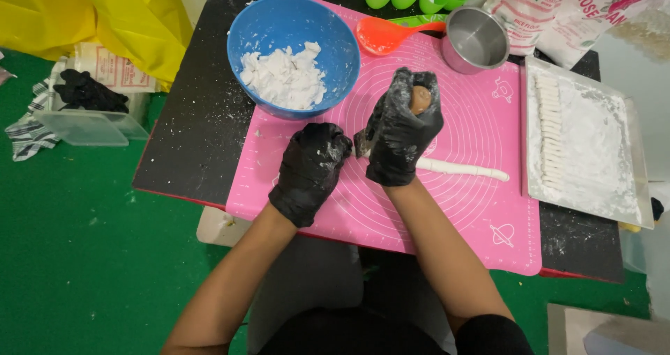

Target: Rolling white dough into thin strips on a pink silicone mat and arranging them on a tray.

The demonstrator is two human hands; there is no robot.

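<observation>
Bowl (293, 51) at mat's (481, 208) far left, dough rope (464, 169) mid-mat (under hands), pot (477, 41) behind, tray (593, 145) right, all on bench (188, 131).

A wooden-handled cutter (419, 98) is gripped by the gloved right hand (403, 135) over a dough rope (460, 168) on the pink mat (474, 208); the rope's end is pinned by the left hand (310, 170); a blue bowl (293, 51) is seen behind.

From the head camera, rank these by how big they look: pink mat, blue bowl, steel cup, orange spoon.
1. pink mat, largest by far.
2. blue bowl.
3 and 4. steel cup and orange spoon look about alike; no firm ranking.
</observation>
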